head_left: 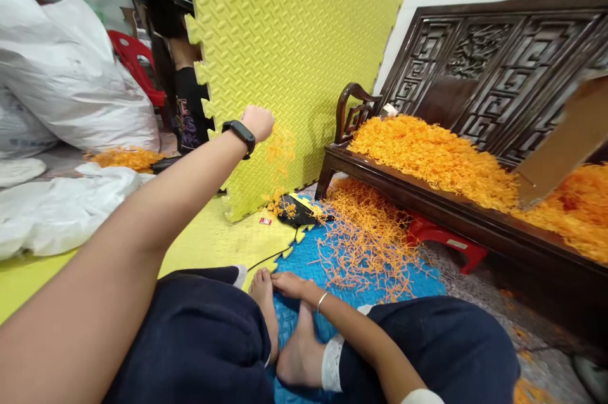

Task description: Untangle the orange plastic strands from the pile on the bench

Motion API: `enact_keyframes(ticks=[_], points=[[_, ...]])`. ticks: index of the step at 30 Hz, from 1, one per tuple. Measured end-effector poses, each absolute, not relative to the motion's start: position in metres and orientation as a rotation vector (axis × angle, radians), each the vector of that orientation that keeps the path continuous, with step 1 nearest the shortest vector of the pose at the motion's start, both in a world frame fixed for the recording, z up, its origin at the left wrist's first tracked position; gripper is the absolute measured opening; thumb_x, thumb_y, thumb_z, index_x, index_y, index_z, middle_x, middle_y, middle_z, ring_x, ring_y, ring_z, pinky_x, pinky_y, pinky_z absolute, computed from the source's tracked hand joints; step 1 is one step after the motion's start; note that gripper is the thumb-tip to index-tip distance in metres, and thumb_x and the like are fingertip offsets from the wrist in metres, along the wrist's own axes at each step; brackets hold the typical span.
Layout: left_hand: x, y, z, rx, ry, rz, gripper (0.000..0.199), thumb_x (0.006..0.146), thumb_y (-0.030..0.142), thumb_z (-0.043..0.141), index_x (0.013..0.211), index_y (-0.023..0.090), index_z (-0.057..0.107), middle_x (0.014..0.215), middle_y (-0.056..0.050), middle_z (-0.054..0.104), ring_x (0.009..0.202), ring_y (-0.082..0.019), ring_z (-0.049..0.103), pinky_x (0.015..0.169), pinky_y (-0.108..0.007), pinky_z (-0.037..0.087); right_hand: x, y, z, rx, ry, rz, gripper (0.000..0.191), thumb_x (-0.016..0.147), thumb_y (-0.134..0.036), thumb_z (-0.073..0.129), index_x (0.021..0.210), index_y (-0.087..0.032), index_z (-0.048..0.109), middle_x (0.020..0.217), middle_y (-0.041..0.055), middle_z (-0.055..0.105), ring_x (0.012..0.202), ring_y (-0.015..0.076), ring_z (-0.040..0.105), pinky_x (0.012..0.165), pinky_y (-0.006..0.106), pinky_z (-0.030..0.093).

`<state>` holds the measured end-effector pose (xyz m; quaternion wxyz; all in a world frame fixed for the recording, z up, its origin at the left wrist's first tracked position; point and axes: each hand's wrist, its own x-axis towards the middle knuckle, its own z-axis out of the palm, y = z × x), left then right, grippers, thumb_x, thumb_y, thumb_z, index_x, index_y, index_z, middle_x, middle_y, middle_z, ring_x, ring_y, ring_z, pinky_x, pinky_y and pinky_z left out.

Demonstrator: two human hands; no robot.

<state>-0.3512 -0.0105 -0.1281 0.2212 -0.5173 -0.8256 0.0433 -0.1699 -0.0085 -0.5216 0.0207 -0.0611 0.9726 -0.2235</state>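
Observation:
My left hand (258, 123), with a black wristband, is raised before the upright yellow foam mat (304, 43), closed in a fist. Beside and below it are blurred orange pieces (281, 147), reaching down towards more orange pieces (285, 204) by a black object (299, 211) on the floor. What the fist grips cannot be made out. My right hand (288, 285), a bracelet on its wrist, is low between my bare feet, near the toes. Its fingers are pressed together, and anything between them is too small to tell.
At right, a dark carved bench (403, 176) bears a heap of orange pieces (427, 151) and cardboard (560, 138). Orange strands (365, 246) spread over the blue mat (304, 252). A red stool (446, 236) is under the bench. White sacks (76, 75) and a person (187, 94) are at left.

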Motion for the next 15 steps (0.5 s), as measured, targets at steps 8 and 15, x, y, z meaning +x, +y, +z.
enact_keyframes(ticks=[8, 15], points=[[-0.327, 0.011, -0.121, -1.468, -2.211, 0.141, 0.032, 0.079, 0.007, 0.037, 0.094, 0.009, 0.065, 0.098, -0.019, 0.064, 0.089, -0.028, 0.059, 0.073, -0.037, 0.039, -0.164, 0.033, -0.483, 0.017, 3.331, -0.656, 0.019, 0.087, -0.028, 0.048, 0.081, -0.012, 0.056, 0.078, 0.0011, 0.057, 0.069, 0.0083, 0.054, 0.065, 0.024, 0.047], [-0.303, 0.044, -0.116, -1.564, -2.161, 0.021, 0.031, 0.081, 0.014, 0.038, 0.097, 0.011, 0.064, 0.094, -0.019, 0.065, 0.095, -0.029, 0.058, 0.074, -0.034, 0.039, -0.104, 0.117, -0.353, 0.782, 3.917, -0.669, 0.024, 0.09, -0.028, 0.033, 0.085, -0.016, 0.053, 0.097, 0.0115, 0.053, 0.097, 0.0196, 0.051, 0.086, 0.038, 0.042]])
